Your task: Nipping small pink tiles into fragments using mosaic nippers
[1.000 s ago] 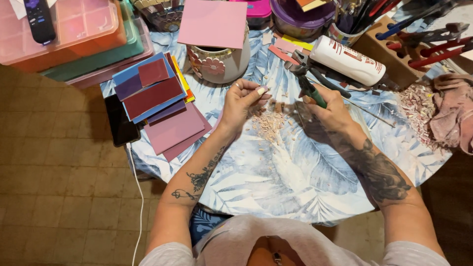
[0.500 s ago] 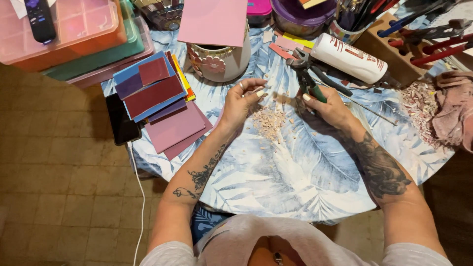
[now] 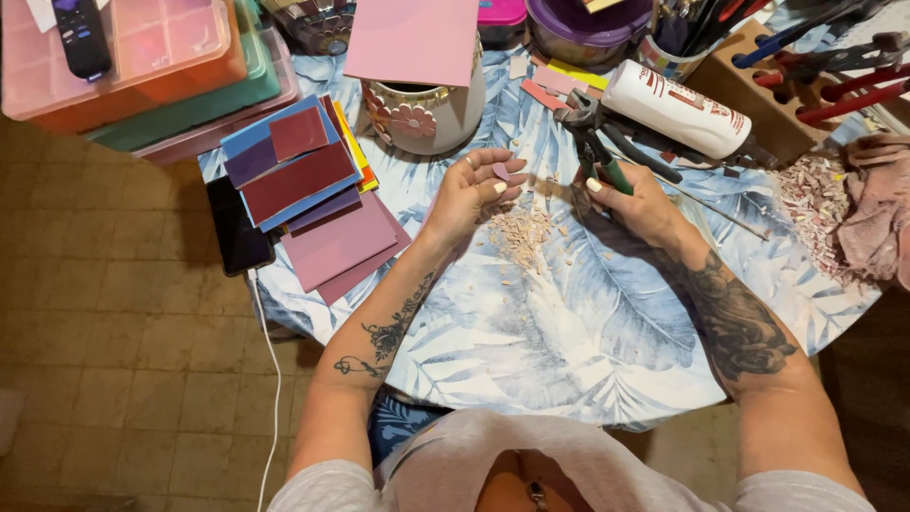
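A small mauve tile piece (image 3: 500,172) is pinched between the thumb and fingertips of the left hand (image 3: 471,190), which is raised just above the middle of the table (image 3: 569,332). The right hand (image 3: 637,199) is closed around the green handles of a pair of nippers (image 3: 595,142), whose dark head points toward the far edge of the table; the tool's head is near the tile piece but is not seen to touch it.

Directly beneath the two hands a small heap of pale chips (image 3: 519,232) is scattered on the leaf-patterned cloth (a second, larger heap (image 3: 806,204) lies toward the right edge). Just beyond the nippers a white glue bottle (image 3: 678,112) is laid on its side, and a wooden tool rack (image 3: 758,85) with red-handled tools is set at the far right corner. A pinkish cloth (image 3: 877,213) is bunched at the right edge.

At the far edge, behind the left hand, a white pot (image 3: 427,118) decorated with tile flowers is covered by a pink sheet (image 3: 412,38). Along the left edge a stack of maroon, purple and blue tiles (image 3: 308,190) is spread, with a black phone (image 3: 235,228) on a white cable beside it. Stacked plastic boxes (image 3: 142,66) stand past the far left corner.
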